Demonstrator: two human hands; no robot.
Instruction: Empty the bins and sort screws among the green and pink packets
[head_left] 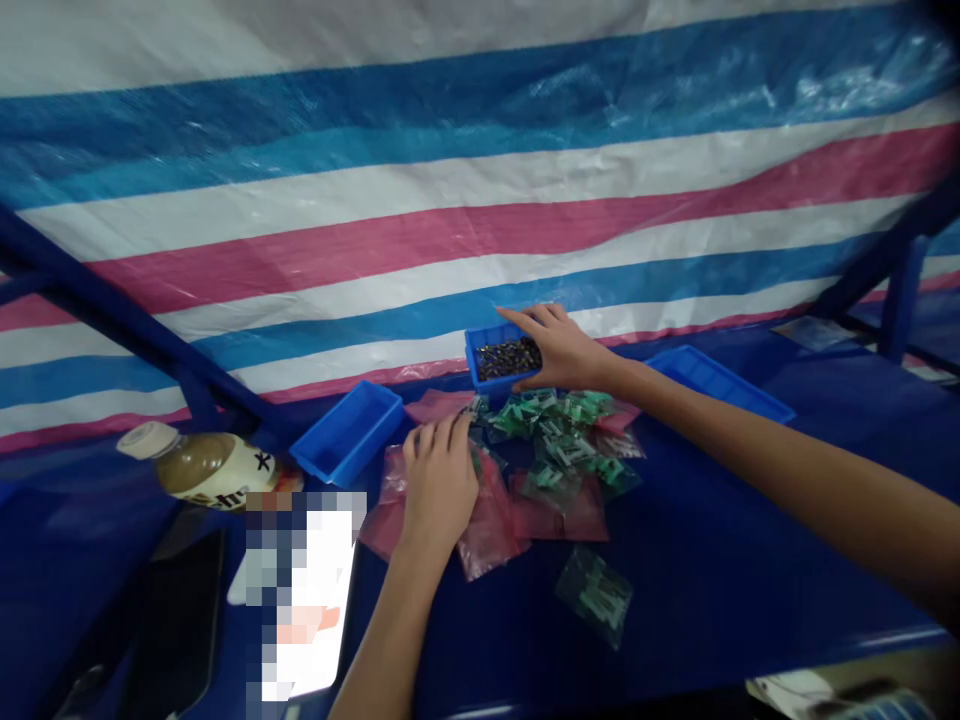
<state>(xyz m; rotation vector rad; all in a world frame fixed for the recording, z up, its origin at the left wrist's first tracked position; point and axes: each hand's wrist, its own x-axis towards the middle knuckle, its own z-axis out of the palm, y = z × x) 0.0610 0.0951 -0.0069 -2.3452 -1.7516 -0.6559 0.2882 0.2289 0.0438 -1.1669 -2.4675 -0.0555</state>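
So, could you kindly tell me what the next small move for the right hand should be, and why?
I would probably ease the small blue tray toward you with the right hand. Its fingers are already at the rim, and the tray of dark small parts sits beyond the green parts in clear bags, away from the left hand on the pink bags.

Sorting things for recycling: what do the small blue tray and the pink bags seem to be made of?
The small blue tray looks like moulded rigid plastic: glossy, evenly coloured, with thin, straight walls. The pink bags look like thin plastic film, shiny, creased and translucent; the exact plastic is unclear.
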